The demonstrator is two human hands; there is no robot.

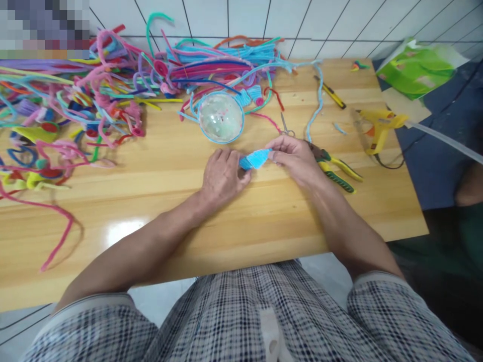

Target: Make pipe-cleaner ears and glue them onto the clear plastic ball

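Between my two hands is a small light-blue fuzzy piece [258,158], which looks shaped from pipe cleaner. My left hand [223,173] wraps its fingers round the left end of it. With thumb and forefinger, my right hand [292,156] pinches its right end. Just beyond lies a clear dome-shaped bowl [221,118] with blue trim round its rim. Small scissors [287,131] lie past my right hand, partly hidden by it. Pliers with yellow and green handles [337,173] rest beside my right wrist, their jaws close to the hand.
A big tangle of coloured pipe cleaners [94,100] covers the table's left and back. At the right are a yellow glue gun [381,128], a yellow utility knife [330,93] and a green packet [418,70]. A tiled wall [249,20] closes off the back.
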